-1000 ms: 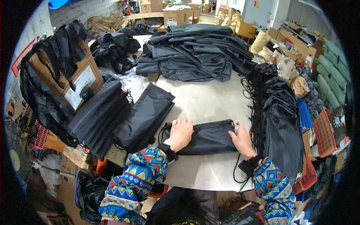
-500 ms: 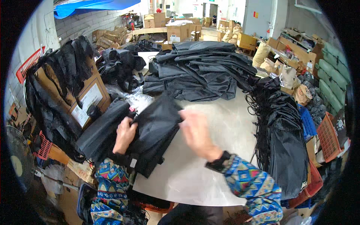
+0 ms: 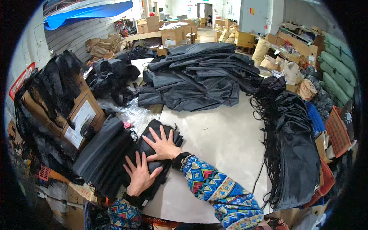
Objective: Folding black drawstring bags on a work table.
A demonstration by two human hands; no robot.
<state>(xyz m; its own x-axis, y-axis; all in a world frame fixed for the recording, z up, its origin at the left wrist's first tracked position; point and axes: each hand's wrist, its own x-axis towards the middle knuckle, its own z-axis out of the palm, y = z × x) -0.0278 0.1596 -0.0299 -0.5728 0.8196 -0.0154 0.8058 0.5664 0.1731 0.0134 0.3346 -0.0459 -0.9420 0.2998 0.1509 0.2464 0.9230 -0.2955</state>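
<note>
Both my hands lie flat with fingers spread on a folded piece of black fabric [image 3: 154, 128] at the left of the table. My left hand [image 3: 141, 175] presses its nearer part. Farther up, my right hand [image 3: 164, 145] rests on the same fabric. Just left of it lies a stack of folded black fabric pieces [image 3: 103, 153]. Crumpled clear plastic [image 3: 140, 115] and a small pink item [image 3: 127, 125] sit beyond the stack. My hands hide part of the fabric under them.
A big heap of black fabric [image 3: 199, 76] covers the table's far side. Along the right edge lies a long pile of black fabric with cords [image 3: 293, 145]. At left, black strips hang over a cardboard box [image 3: 90, 103]. The pale tabletop [image 3: 214, 153] shows between the piles.
My right hand has moved left and down onto the fabric. My left hand has let go of its edge and now lies flat. The lifted fabric now lies flat and folded.
</note>
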